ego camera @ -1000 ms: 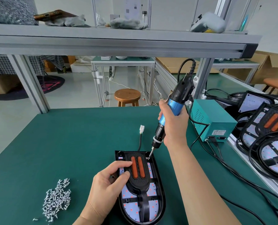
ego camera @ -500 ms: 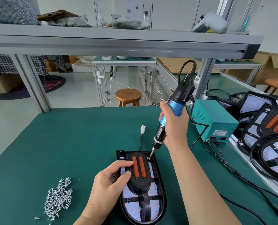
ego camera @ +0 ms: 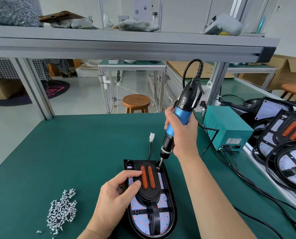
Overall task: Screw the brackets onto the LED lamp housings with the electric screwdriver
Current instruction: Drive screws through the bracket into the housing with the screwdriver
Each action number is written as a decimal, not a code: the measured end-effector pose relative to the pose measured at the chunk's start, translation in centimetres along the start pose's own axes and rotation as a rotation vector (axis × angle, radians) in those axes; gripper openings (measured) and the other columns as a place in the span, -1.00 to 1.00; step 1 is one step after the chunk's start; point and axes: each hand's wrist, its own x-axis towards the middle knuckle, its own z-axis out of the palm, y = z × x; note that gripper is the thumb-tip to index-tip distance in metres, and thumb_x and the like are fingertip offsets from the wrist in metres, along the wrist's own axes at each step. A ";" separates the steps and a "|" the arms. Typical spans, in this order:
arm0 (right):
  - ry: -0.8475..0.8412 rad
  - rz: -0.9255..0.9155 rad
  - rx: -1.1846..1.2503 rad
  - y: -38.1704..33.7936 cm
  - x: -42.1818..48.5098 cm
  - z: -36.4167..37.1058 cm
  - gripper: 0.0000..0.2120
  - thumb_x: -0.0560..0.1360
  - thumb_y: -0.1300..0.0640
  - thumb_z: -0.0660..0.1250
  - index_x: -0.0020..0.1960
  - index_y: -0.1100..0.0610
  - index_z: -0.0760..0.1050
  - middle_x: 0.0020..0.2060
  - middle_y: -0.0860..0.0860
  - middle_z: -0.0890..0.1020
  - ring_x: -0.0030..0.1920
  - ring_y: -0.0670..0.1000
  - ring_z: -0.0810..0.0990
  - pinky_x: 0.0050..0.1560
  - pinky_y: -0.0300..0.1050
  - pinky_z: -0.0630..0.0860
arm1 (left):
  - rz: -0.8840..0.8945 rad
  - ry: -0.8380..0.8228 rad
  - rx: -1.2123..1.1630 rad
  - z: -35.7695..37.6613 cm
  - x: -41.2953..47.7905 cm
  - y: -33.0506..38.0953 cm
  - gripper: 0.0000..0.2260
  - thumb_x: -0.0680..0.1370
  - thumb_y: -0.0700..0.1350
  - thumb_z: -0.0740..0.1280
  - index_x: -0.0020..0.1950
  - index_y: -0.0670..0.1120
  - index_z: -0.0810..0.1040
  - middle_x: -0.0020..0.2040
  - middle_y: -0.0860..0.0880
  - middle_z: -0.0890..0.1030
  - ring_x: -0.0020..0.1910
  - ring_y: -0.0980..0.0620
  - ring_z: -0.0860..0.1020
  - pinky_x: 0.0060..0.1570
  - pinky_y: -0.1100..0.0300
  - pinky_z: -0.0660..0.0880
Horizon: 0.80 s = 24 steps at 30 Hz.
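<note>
1. The right grip (ego camera: pixel 183 133) is clenched round the blue barrel of the electric screwdriver (ego camera: pixel 179 115), which stands tilted above the far end of the lamp housing (ego camera: pixel 174 209), its black top leaning away.
2. The bit tip touches down at the housing's far right corner, just beside the edge of the bracket (ego camera: pixel 149 194).
3. The left grip (ego camera: pixel 116 199) holds the bracket from the housing's left side, forefinger and thumb curled onto it next to two orange strips.
4. The bracket lies along the middle of the housing, over the white LED panel.
5. The housing lies flat on the green counter (ego camera: pixel 74 152); its lead runs from its far end to a white connector (ego camera: pixel 152 136).
6. A heap of screws (ego camera: pixel 61 211) lies left of the housing, well apart.
7. A teal power box (ego camera: pixel 228 128) stands to the housing's right and farther back, with black cables trailing.
8. Further right of the housing lie more lamp housings (ego camera: pixel 290 163).
</note>
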 end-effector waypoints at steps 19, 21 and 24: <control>0.164 -0.040 0.058 -0.4 -2.0 -1.1 -0.80 0.37 0.25 0.43 -0.08 0.09 0.47 -0.40 0.01 0.49 -0.44 -0.06 0.47 -0.34 -0.29 0.47 | -0.011 0.007 0.018 0.1 -0.4 1.0 -0.71 0.55 -0.31 0.39 -0.05 0.10 0.72 -0.53 0.12 0.44 -0.57 0.21 0.31 -0.53 0.44 0.29; 0.169 -0.050 0.049 -0.4 -2.0 -1.1 -0.81 0.37 0.24 0.43 -0.10 0.09 0.45 -0.42 0.00 0.48 -0.44 -0.07 0.46 -0.35 -0.29 0.47 | -0.008 0.006 0.009 0.2 -0.4 1.1 -0.71 0.55 -0.31 0.39 -0.05 0.09 0.72 -0.54 0.12 0.43 -0.57 0.21 0.31 -0.53 0.45 0.28; 0.164 -0.073 0.031 -0.3 -2.0 -0.9 -0.81 0.38 0.24 0.42 -0.10 0.05 0.46 -0.44 -0.05 0.49 -0.45 -0.08 0.46 -0.36 -0.29 0.47 | -0.011 0.009 0.008 0.2 -0.4 1.2 -0.71 0.55 -0.32 0.38 -0.05 0.09 0.72 -0.55 0.12 0.42 -0.58 0.21 0.31 -0.53 0.45 0.29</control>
